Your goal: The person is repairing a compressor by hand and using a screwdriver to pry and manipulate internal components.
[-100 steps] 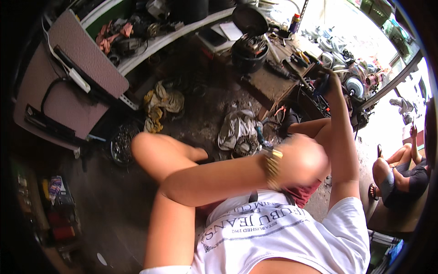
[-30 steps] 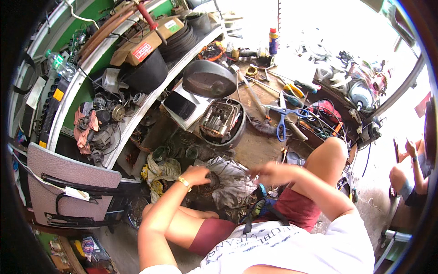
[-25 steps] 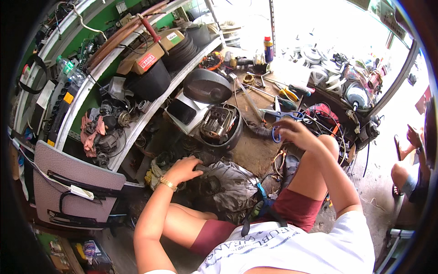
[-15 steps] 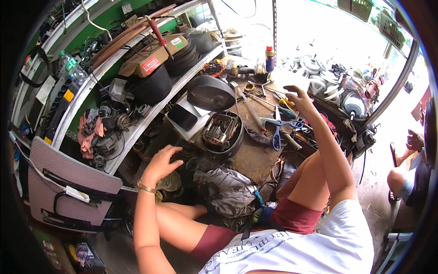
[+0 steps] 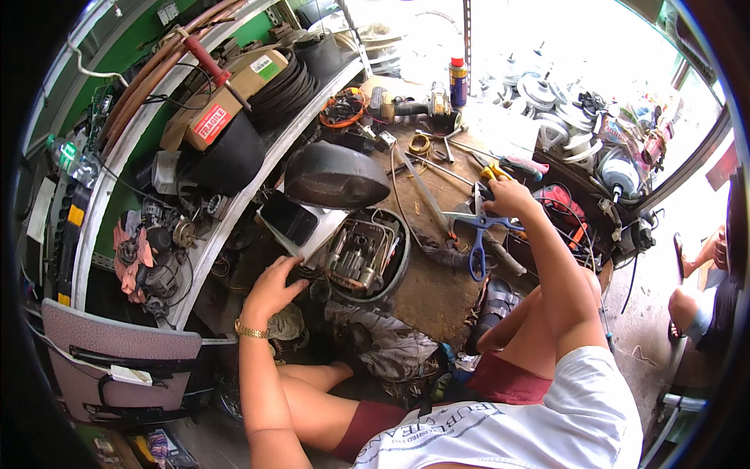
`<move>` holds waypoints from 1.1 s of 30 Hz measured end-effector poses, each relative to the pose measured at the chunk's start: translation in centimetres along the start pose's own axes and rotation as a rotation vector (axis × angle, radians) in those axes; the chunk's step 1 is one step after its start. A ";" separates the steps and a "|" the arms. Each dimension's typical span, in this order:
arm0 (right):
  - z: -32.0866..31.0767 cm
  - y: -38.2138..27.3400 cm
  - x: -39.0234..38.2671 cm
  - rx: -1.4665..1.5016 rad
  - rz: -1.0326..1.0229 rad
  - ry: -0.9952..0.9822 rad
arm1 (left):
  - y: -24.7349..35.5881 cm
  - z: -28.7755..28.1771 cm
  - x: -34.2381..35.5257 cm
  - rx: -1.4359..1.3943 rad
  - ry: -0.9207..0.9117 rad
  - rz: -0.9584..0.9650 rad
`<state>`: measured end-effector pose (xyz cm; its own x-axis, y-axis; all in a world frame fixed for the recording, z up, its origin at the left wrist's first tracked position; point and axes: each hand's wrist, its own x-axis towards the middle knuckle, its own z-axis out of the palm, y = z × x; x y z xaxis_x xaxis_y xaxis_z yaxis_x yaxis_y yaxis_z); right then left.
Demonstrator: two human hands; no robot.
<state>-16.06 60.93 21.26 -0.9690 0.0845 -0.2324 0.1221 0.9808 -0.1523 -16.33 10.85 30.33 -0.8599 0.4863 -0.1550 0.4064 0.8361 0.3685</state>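
Blue-handled scissors (image 5: 478, 248) lie on the brown counter (image 5: 437, 293), just under the right hand (image 5: 509, 199), whose fingers curl over small tools beside them; whether it grips anything I cannot tell. The left hand (image 5: 271, 288) is spread loose, holding nothing, beside the round motor tub (image 5: 369, 255). A sound approach, I judge: steady the tub first, then lift the scissors by the handles.

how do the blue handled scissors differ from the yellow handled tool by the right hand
The blue-handled scissors are the larger, with big loop handles, and lie nearer the person than the right hand, just below it. The yellow-handled tool is smaller, without plain loops, and lies beyond the hand. Both rest flat on the brown worktop.
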 end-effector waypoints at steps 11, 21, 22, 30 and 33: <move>-2.5 -0.9 0.3 0.028 0.115 0.058 | -0.3 0.2 1.5 0.005 -0.178 -0.184; -11.6 7.0 -8.7 -0.030 -0.021 1.853 | -0.8 1.1 -0.2 0.023 -0.127 -0.074; -13.9 3.9 -11.1 0.437 -0.198 1.936 | -1.2 1.4 -0.1 0.041 -0.094 -0.047; -14.2 7.4 -14.5 -0.561 0.207 1.950 | 0.1 1.6 -1.1 0.035 -0.177 -0.083; -15.3 7.4 -14.3 -0.355 0.010 1.925 | -0.3 1.4 -1.7 0.049 -0.176 -0.104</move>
<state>-4.60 69.68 38.14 0.0962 -0.1036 0.9900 0.3245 0.9435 0.0672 -14.62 10.11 29.19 -0.8329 0.4296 -0.3490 0.3360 0.8935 0.2979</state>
